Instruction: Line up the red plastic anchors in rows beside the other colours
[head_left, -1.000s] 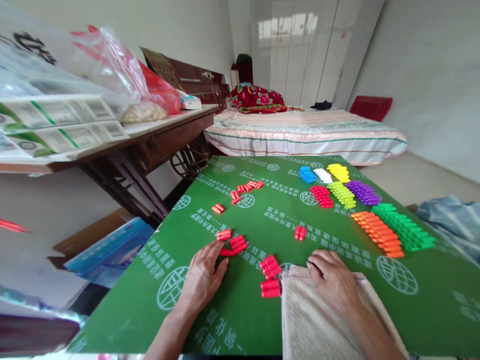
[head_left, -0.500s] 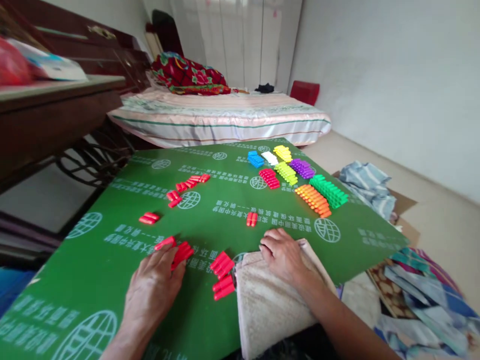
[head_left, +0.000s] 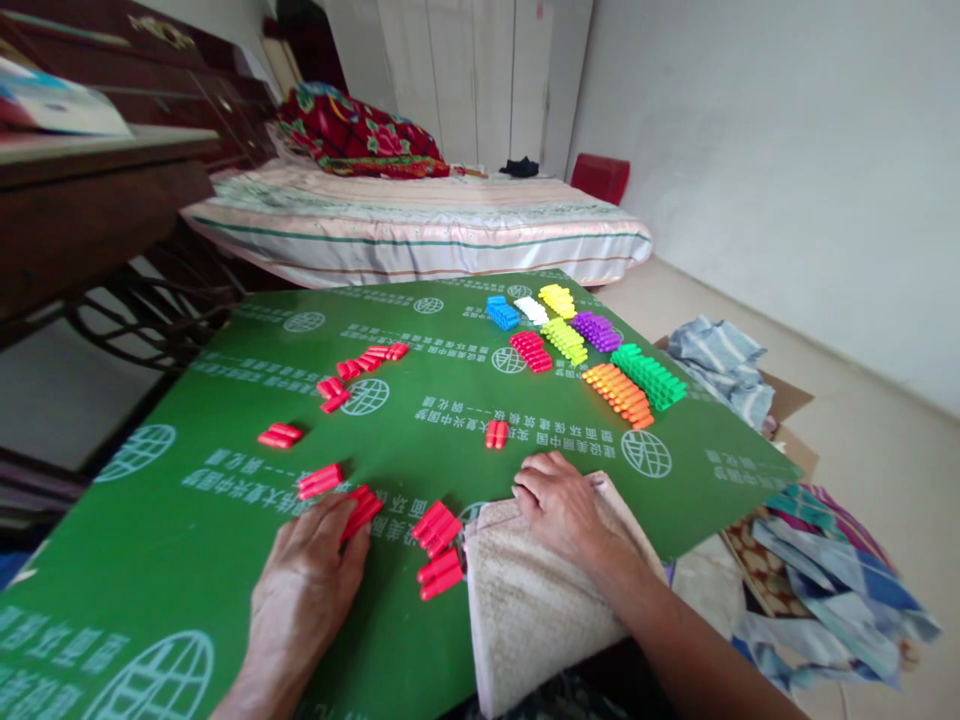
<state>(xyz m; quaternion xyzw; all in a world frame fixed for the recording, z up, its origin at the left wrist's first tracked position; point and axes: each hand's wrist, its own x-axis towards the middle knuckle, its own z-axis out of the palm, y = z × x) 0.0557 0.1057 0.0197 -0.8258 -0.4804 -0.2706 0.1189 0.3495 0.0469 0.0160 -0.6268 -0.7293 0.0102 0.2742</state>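
My two hands are well apart over the green printed tabletop (head_left: 247, 370). My left hand (head_left: 307, 570) lies palm down, its fingertips at a cluster of red plastic tubes (head_left: 364, 512) that they partly cover; I cannot tell whether they pinch it or only touch it. Just beyond those fingers lies another red bundle (head_left: 320, 480). My right hand (head_left: 559, 505) rests with curled fingers on the far edge of a folded beige cloth (head_left: 540, 610); its thumb is hidden, so I cannot tell whether it grips the fabric.

Between my hands, beside the cloth, sit two more red bundles, an upper one (head_left: 436, 528) and a lower one (head_left: 440, 574). A small red group (head_left: 496, 434) lies beyond my right hand, another (head_left: 280, 435) farther out on the left, and a loose string of red pieces (head_left: 371, 360) beyond that. At the far right, tubes stand grouped by colour: blue (head_left: 502, 313), white (head_left: 531, 311), yellow, lime, purple, red, orange (head_left: 619, 395) and green (head_left: 649, 377). A bed (head_left: 420, 225) stands behind the table.
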